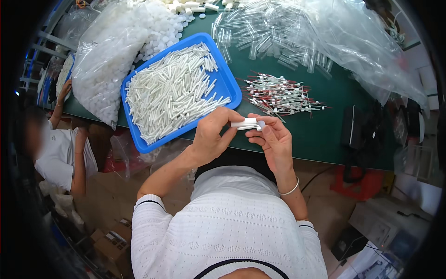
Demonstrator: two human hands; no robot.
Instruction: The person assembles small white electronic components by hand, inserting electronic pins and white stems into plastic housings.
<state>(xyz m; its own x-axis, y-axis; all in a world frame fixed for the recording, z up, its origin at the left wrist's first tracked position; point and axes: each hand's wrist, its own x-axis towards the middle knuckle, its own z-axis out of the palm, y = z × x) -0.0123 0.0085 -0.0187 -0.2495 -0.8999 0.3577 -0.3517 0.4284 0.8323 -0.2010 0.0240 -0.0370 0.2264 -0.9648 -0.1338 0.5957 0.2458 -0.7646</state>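
Close to the table's near edge, my two hands meet in front of my body. My left hand (214, 135) pinches a short white cylinder (244, 122) between thumb and fingers, with one or more thin white sticks (247, 127) lying along its underside. A translucent round cap (261, 125) sits between the thumb and fingers of my right hand (275, 139), right at the cylinder's end. Whether cap and cylinder touch, I cannot tell. Just left of my hands lies a blue tray (235, 88) heaped with thin white sticks (167, 93).
Thin red-and-white pieces with small white blocks (281, 94) lie piled right of the tray. Behind are clear tubes (260, 39), white discs (160, 23) and plastic bags (104, 60). A black object (355, 128) sits at the right. Another person (67, 149) is at the left.
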